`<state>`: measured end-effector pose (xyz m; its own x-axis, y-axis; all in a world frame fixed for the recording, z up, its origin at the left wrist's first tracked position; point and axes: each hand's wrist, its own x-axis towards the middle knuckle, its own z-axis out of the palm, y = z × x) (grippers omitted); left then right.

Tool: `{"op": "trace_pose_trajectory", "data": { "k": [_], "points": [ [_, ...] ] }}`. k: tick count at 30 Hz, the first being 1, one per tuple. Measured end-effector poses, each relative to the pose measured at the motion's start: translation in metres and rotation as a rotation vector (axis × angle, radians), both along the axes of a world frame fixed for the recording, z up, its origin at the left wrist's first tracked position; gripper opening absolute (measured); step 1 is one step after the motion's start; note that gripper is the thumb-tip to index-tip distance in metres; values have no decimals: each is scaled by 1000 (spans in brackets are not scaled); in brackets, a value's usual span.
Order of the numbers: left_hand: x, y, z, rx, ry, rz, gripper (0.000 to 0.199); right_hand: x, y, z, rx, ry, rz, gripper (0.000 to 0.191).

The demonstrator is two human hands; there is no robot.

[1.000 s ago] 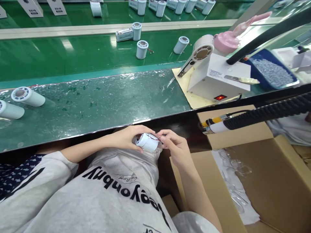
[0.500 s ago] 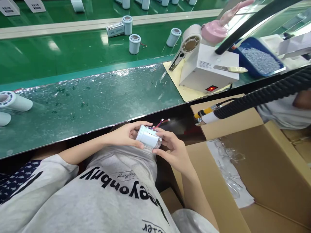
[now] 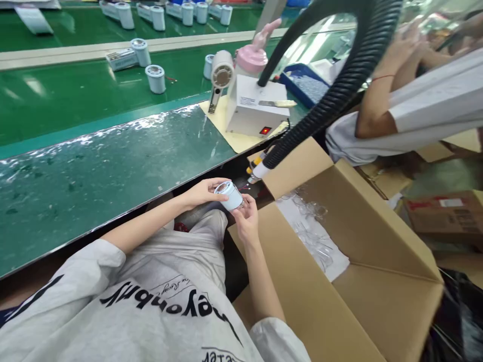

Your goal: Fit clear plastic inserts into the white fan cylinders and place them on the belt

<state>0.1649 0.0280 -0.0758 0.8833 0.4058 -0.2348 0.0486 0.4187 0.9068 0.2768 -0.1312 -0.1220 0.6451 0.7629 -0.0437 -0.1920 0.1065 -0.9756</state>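
Both my hands hold a pale blue cylindrical fan housing (image 3: 231, 196), just in front of the bench edge above my lap. My left hand (image 3: 206, 193) wraps its vented end from the left, with the thumb along the side. The fingers of my right hand (image 3: 247, 217) are closed round the other end, where a clear plastic part shows. Thin wires (image 3: 245, 186) with small white connectors stick out past the housing. Beyond my hands hangs a nozzle (image 3: 258, 172) on a black corrugated hose (image 3: 324, 110).
An open cardboard box (image 3: 377, 221) with clear plastic pieces (image 3: 311, 234) stands at right. On the bench sits a white machine (image 3: 249, 110) with a lit red switch. More housings (image 3: 156, 80) stand on the green belt (image 3: 75, 100). A co-worker's arm (image 3: 377, 105) shows at far right.
The view has swung right, bringing more of the box and the co-worker into sight. The fan housing is turned so its vented end faces up more; both hands still hold it.
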Motion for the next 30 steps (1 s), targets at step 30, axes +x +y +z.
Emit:
{"op": "trace_pose_trajectory", "data": {
  "k": [30],
  "points": [
    [-96, -15, 48, 601, -180, -283, 72, -11, -36, 77, 21, -593, 483, 40]
  ]
}}
